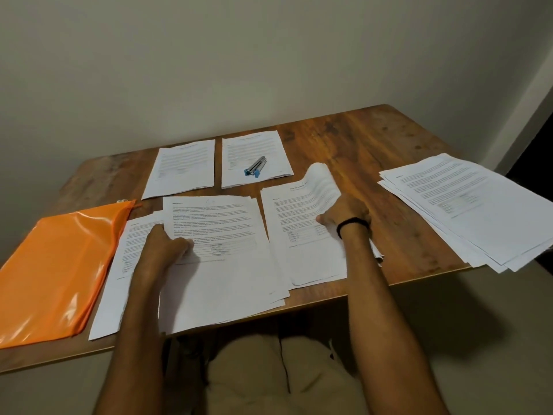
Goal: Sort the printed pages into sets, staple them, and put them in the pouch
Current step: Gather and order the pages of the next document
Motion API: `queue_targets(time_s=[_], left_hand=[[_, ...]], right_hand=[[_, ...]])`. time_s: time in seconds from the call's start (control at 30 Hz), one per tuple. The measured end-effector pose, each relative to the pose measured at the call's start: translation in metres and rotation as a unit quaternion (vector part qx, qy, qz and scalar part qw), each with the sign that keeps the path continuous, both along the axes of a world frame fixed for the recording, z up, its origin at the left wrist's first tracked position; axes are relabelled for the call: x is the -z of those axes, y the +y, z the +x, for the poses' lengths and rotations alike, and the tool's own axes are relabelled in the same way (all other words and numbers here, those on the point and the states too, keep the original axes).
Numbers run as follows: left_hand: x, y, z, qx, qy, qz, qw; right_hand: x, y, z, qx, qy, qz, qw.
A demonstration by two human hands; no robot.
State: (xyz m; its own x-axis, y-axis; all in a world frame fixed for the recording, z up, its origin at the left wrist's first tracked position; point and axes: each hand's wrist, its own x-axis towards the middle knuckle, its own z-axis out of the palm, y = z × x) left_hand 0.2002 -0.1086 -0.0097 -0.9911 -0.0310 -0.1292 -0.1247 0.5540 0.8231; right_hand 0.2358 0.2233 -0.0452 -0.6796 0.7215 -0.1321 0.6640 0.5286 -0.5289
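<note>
**A:** While the stapler [256, 167] lies on the far pile [269, 145], where are the person's hands?

**B:** Both are nearer than the stapler and well apart. The left hand [167, 244] grips the left edge of the middle pile [227, 277], near-left of the stapler. The right hand [344, 215] holds up curled top sheets of the right pile [302, 259], near-right of it.

**A:** How do things point?

**B:** Both piles run lengthwise away from the person. The stapler slants, blue end nearest. The orange pouch [54, 265] lies far left of it.
</note>
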Motion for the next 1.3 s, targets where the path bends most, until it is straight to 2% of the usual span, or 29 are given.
queue_targets(time_s=[0.07,0.17,0.23,0.27,0.33,0.4,0.43,0.5,0.6,0.67,0.73,0.8,0.87,0.97,1.13,1.3], left_hand=[[-0.001,0.001,0.002,0.002,-0.004,0.007,1.0],[-0.002,0.004,0.001,0.001,-0.028,0.033,0.999],[-0.001,0.007,-0.001,0.009,-0.05,0.048,0.998],[0.0,0.009,-0.002,0.013,-0.059,0.055,0.997],[0.004,0.016,-0.005,0.019,-0.07,0.073,0.995],[0.009,0.023,-0.008,0.025,-0.075,0.081,0.994],[0.011,0.027,-0.009,0.029,-0.074,0.084,0.993],[0.014,0.038,-0.01,0.039,-0.071,0.092,0.993],[0.016,0.055,-0.013,0.052,-0.076,0.096,0.991],[0.021,0.062,-0.015,0.052,-0.081,0.088,0.991],[0.026,0.068,-0.018,0.045,-0.075,0.094,0.992],[0.028,0.076,-0.018,0.029,-0.06,0.105,0.992],[0.022,0.085,-0.016,-0.003,-0.084,0.09,0.992],[0.022,0.091,-0.017,-0.046,-0.112,0.077,0.99],[0.04,0.096,-0.01,0.001,-0.067,0.132,0.989],[0.04,0.105,-0.008,0.048,-0.03,0.12,0.991]], right_hand=[[0.001,0.014,0.003,-0.037,0.098,-0.097,0.99],[-0.015,0.03,0.018,-0.04,0.249,-0.319,0.914],[-0.032,0.041,0.027,0.0,0.313,-0.369,0.875],[-0.039,0.047,0.031,0.018,0.349,-0.405,0.845],[-0.051,0.059,0.039,0.028,0.417,-0.496,0.761],[-0.063,0.062,0.047,0.013,0.435,-0.58,0.688],[-0.066,0.062,0.05,0.003,0.433,-0.608,0.665],[-0.07,0.056,0.051,-0.017,0.418,-0.64,0.645],[-0.064,0.04,0.045,-0.032,0.363,-0.65,0.667],[-0.056,0.024,0.039,-0.038,0.313,-0.636,0.704],[-0.04,0.01,0.03,-0.028,0.289,-0.528,0.798],[-0.02,-0.002,0.023,-0.037,0.249,-0.367,0.896],[-0.005,-0.011,0.021,-0.056,0.181,-0.256,0.948],[0.001,-0.019,0.023,-0.08,0.11,-0.177,0.975],[0.002,-0.031,0.018,-0.094,0.081,-0.09,0.988],[0.013,-0.03,0.012,-0.079,0.057,-0.061,0.993]])
